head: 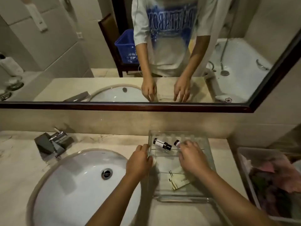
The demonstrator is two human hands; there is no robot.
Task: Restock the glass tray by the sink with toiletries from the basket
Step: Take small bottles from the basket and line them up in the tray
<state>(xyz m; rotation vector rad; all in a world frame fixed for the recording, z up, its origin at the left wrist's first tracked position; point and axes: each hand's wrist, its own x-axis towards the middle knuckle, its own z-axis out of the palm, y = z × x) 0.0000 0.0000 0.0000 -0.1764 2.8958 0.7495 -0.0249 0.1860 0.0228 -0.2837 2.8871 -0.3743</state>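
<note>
While gripping left wall of glass tray (pixel 182 199) with left hand (pixel 138 162), setting small bottle (pixel 177 142), pinched in right hand (pixel 193 159), beside lying bottle (pixel 162 144); likely next: let go, fetch more toiletries.

Both bare forearms reach forward from the counter's near edge, close together. The left grip (pixel 139 162), knuckles up, curls its fingers round the tray's (pixel 171 134) left wall. The right grip (pixel 192 156), palm down with fingers bent, pinches a bottle (pixel 176 142) at its fingertips.
</note>
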